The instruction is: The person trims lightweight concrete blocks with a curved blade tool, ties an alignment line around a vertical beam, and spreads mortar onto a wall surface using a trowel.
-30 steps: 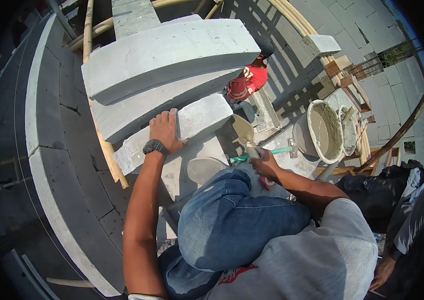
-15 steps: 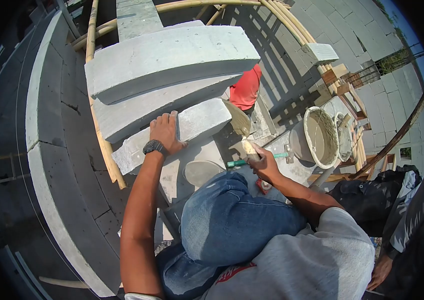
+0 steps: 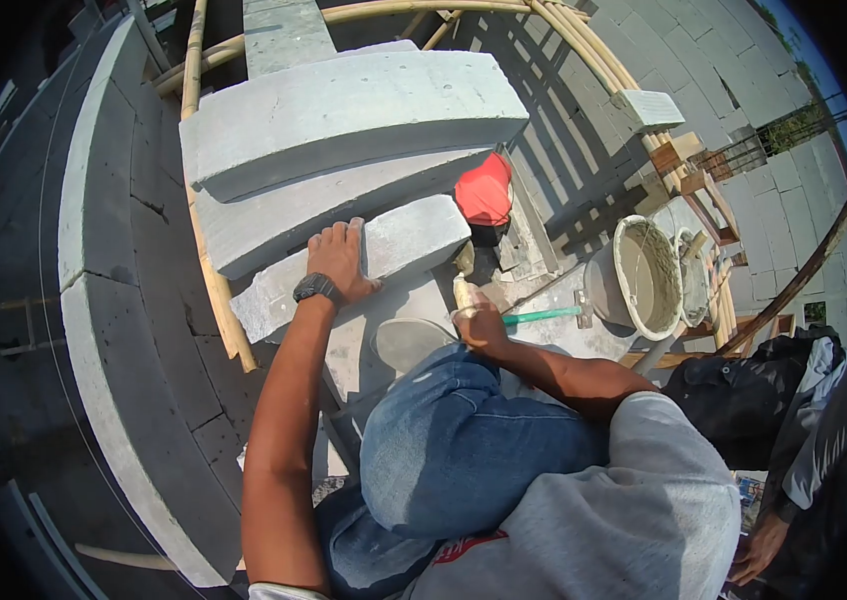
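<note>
My left hand [image 3: 341, 262] lies on the nearest pale grey block [image 3: 414, 235], fingers flat over its top and thumb along its near side. A black watch is on that wrist. My right hand [image 3: 482, 322] is closed around the light handle of a trowel [image 3: 464, 292], just beyond my bent knee. The trowel's blade shows narrow, pointing away near the block's right end. Behind my right hand lies a hammer [image 3: 549, 315] with a green handle, partly hidden by the hand and forearm.
Larger blocks [image 3: 364, 110] are stacked beyond. A block wall [image 3: 94, 320] curves along the left. Bamboo poles [image 3: 194, 130] frame the platform. A mortar bucket [image 3: 634, 280] stands at right. A red rounded thing [image 3: 484, 190] sits past the block. Another person's hand [image 3: 759, 548] shows lower right.
My right hand has moved left and closer to my knee with the trowel, whose broad blade has turned narrow to view. My left hand stays on the block. The red thing has shifted slightly.
</note>
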Action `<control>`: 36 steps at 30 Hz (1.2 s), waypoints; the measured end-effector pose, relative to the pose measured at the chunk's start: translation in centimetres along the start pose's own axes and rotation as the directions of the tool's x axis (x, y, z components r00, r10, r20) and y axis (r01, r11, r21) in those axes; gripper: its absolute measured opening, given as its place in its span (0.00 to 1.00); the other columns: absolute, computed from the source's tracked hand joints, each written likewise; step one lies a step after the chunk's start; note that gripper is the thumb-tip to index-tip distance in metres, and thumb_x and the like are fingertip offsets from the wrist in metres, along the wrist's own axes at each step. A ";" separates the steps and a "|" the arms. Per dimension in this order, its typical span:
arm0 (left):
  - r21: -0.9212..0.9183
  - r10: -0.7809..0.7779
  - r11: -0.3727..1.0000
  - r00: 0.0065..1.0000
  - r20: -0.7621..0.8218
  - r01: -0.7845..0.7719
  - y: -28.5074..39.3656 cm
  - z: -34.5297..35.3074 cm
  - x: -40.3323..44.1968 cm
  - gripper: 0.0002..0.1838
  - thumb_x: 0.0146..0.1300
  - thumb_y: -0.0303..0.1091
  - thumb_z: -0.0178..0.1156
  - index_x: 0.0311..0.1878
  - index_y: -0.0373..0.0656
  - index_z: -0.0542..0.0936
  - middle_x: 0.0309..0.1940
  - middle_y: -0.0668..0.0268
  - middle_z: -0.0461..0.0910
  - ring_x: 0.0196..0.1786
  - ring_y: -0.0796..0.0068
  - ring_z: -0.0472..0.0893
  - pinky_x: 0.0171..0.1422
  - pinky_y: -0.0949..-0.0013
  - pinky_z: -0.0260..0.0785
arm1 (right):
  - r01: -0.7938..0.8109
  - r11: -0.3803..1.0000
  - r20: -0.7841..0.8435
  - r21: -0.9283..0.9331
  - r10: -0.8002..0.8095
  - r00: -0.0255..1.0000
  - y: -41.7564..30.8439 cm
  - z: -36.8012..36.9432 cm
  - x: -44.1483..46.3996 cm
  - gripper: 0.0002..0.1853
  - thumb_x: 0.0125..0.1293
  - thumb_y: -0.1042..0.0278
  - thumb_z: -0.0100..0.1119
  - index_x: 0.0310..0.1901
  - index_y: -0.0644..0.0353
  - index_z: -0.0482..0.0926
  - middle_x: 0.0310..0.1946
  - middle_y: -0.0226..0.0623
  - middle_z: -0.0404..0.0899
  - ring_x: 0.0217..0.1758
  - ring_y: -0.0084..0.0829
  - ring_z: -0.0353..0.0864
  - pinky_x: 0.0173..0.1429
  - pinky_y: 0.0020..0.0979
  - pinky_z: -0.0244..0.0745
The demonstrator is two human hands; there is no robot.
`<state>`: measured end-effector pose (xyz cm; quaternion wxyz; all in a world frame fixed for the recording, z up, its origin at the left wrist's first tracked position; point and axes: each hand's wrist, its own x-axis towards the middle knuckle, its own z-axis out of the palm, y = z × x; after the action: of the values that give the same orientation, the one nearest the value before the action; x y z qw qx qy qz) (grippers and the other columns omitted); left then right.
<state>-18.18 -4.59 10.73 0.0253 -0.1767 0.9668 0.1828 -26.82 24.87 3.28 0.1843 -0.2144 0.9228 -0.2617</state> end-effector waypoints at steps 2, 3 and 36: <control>0.003 0.007 1.000 1.000 0.002 -0.007 0.0 0.3 0.0 0.63 0.38 0.54 0.84 0.77 0.40 0.64 0.61 0.54 0.74 0.66 0.52 0.73 0.72 0.50 0.61 | -0.022 0.998 0.094 0.064 0.016 0.995 1.8 0.3 -0.6 0.35 0.62 0.61 0.66 0.68 0.67 0.70 0.56 0.62 0.79 0.61 0.59 0.80 0.65 0.48 0.74; 0.005 0.011 1.000 1.000 0.005 -0.011 -0.1 0.3 0.0 0.63 0.38 0.54 0.84 0.77 0.40 0.64 0.60 0.54 0.74 0.66 0.52 0.73 0.72 0.50 0.61 | -0.041 0.998 0.144 0.050 0.033 0.989 -0.3 -2.9 -2.1 0.34 0.61 0.62 0.66 0.68 0.67 0.70 0.56 0.62 0.79 0.62 0.58 0.80 0.65 0.48 0.74; -0.007 0.053 0.999 0.997 -0.048 -0.053 0.2 0.5 -1.2 0.59 0.40 0.50 0.83 0.75 0.38 0.65 0.59 0.54 0.74 0.65 0.53 0.72 0.72 0.49 0.60 | -0.039 0.986 0.338 0.160 -0.017 0.941 1.7 -13.6 4.1 0.34 0.59 0.75 0.70 0.70 0.62 0.77 0.54 0.42 0.85 0.52 0.28 0.82 0.57 0.28 0.77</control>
<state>-17.17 -3.81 10.46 -0.0034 -0.1554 0.9708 0.1829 -36.96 29.66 12.19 0.3583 -0.2351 0.8539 -0.2952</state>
